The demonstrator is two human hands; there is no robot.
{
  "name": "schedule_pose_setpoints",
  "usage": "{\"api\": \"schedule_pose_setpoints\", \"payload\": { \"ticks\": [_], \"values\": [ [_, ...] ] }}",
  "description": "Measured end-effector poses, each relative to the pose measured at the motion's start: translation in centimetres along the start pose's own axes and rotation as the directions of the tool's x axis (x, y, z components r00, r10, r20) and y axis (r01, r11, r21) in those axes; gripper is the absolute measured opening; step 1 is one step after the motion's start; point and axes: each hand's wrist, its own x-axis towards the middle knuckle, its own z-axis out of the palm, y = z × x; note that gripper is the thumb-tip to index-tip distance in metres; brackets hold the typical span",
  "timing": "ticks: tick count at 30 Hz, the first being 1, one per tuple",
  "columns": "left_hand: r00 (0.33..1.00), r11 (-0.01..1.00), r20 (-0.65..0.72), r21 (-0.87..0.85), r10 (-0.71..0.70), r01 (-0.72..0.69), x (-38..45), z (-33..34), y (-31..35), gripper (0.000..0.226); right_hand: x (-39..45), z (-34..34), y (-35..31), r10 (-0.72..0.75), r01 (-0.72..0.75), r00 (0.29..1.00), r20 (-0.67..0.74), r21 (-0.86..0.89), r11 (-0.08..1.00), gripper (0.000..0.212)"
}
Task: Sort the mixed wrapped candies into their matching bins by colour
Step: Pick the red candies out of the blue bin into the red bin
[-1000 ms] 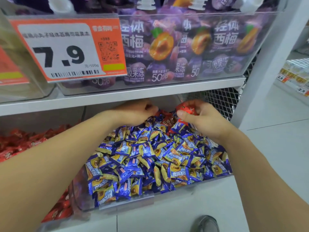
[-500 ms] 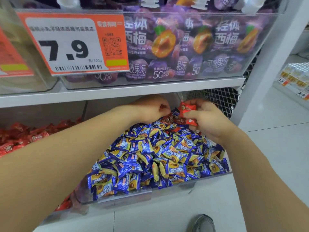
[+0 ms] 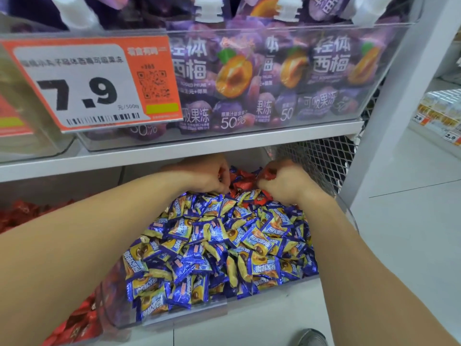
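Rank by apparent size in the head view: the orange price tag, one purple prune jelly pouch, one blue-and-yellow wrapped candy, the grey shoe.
1. Orange price tag
2. Purple prune jelly pouch
3. Grey shoe, cut off by the frame, so unsure against the candy
4. Blue-and-yellow wrapped candy

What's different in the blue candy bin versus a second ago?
Both hands have dug lower into the red candies at the back. The right hand, which held a red candy up, is now down among them; the left hand reaches in beside it. The blue-and-yellow candies lie unchanged.

Blue-and-yellow candies [image 3: 219, 248] fill the clear bin [image 3: 174, 318]; red candies [image 3: 243, 182] behind; orange-and-white price tag [image 3: 92, 83].
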Motion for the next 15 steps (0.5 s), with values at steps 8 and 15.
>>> {"api": "schedule_pose_setpoints", "payload": {
  "ticks": [8, 15],
  "values": [
    [1.0, 0.995, -0.02, -0.101, 0.007, -0.009, 0.9, 0.8, 1.2, 0.036, 0.6, 1.2, -0.2, -0.008, 0.006, 0.994, 0.113, 0.021, 1.0, 0.04],
    [0.999, 0.999, 0.035, -0.044, 0.016, -0.015, 1.6, 0.7, 1.9, 0.018, 0.8, 1.6, -0.2, -0.006, -0.005, 0.997, 0.08, 0.136, 0.991, 0.023]
  ]
}}
